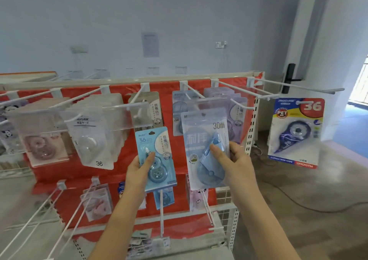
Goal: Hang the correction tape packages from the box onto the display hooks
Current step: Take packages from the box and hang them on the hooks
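head view: two packages are held up in front of the display rack (252, 108), neither on a hook yet. the left hand (139, 169) is curled round the small blue package (155, 158), thumb pressed on its front, just below the clear tag strip near the middle of the rack. the right hand (237, 164) pinches the taller 30m package (206, 150), with its top edge up by the hook (194, 94) right of centre.

plenty is already hung: stacks of packages on the top row hooks, a few on the lower row, and a single purple package (295, 132) off the rack's right edge. the long hook (296, 85) above it looks mostly bare. the box isn't in view, so what's left can't be told.
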`<action>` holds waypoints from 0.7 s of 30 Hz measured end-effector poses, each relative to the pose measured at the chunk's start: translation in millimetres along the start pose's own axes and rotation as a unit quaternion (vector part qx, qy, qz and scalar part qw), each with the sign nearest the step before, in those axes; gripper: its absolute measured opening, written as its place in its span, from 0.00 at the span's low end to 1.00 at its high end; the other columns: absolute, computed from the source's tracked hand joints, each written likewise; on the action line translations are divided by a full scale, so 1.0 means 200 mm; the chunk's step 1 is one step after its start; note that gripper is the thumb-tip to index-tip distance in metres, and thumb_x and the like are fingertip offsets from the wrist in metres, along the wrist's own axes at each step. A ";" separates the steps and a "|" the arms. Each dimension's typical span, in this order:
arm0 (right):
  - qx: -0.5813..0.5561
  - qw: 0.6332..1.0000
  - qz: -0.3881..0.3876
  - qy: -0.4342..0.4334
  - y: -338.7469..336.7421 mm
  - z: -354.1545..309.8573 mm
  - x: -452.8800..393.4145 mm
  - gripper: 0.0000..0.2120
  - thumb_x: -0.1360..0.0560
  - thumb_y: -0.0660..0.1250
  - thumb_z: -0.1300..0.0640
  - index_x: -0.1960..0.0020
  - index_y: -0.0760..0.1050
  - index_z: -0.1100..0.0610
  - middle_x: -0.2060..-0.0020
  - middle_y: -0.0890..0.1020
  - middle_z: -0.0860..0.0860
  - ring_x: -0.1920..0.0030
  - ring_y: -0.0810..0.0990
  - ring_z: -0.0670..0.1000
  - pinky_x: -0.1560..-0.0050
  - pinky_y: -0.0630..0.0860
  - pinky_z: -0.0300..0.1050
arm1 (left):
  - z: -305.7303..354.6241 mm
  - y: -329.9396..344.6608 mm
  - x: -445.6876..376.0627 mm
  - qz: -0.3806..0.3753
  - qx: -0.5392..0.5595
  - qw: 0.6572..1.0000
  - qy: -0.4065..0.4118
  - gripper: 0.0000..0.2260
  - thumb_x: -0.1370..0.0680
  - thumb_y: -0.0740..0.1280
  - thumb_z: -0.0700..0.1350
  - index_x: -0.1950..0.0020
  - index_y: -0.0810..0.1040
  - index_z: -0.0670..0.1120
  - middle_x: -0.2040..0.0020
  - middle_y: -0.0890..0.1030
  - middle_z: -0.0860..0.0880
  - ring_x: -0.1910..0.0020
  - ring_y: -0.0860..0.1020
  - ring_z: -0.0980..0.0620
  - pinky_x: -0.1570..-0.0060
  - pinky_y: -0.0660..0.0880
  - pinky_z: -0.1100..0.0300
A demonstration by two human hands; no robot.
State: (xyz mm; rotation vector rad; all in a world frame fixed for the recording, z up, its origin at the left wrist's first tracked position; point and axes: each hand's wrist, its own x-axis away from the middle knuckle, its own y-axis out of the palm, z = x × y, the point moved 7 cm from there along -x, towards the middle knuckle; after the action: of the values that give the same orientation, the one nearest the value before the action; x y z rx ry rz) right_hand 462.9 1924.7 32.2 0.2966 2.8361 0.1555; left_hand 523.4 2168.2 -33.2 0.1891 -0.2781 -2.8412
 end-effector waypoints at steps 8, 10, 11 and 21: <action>-0.010 1.000 -0.002 -0.010 -0.02 -0.03 -0.02 0.18 0.33 0.70 0.46 0.53 0.77 0.59 0.58 0.82 0.54 0.56 0.80 0.53 0.55 0.74 0.48 | -0.01 0.01 -0.04 0.016 0.006 1.000 -0.002 0.01 0.23 0.68 0.46 0.53 0.79 0.51 0.56 0.84 0.49 0.59 0.83 0.50 0.58 0.79 0.55; -0.019 1.000 -0.012 -0.011 -0.02 -0.06 -0.04 0.21 0.36 0.70 0.44 0.52 0.78 0.59 0.58 0.83 0.55 0.55 0.80 0.54 0.53 0.75 0.49 | 0.00 0.01 -0.06 0.017 0.008 1.000 -0.002 0.01 0.23 0.68 0.47 0.53 0.78 0.50 0.55 0.84 0.49 0.59 0.83 0.50 0.59 0.79 0.55; -0.021 1.000 -0.017 -0.010 -0.02 -0.06 -0.04 0.20 0.35 0.70 0.44 0.52 0.78 0.58 0.57 0.83 0.55 0.54 0.81 0.54 0.52 0.76 0.50 | -0.01 0.02 -0.06 0.017 0.006 1.000 -0.004 0.02 0.23 0.68 0.47 0.52 0.78 0.50 0.55 0.84 0.49 0.58 0.83 0.50 0.59 0.78 0.55; 0.037 0.998 -0.039 -0.014 0.01 0.00 -0.10 0.09 0.26 0.69 0.51 0.61 0.75 0.55 0.67 0.78 0.46 0.64 0.76 0.45 0.62 0.71 0.37 | -0.02 0.05 -0.11 0.015 0.020 1.000 -0.007 0.02 0.23 0.67 0.47 0.51 0.78 0.51 0.57 0.84 0.51 0.64 0.83 0.54 0.68 0.80 0.61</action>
State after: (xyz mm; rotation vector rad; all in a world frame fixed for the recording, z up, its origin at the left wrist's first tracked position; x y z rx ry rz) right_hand 481.5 1921.9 37.9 0.2000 2.8238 0.0309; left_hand 547.5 2163.8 -33.5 0.1711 -0.3383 -2.8109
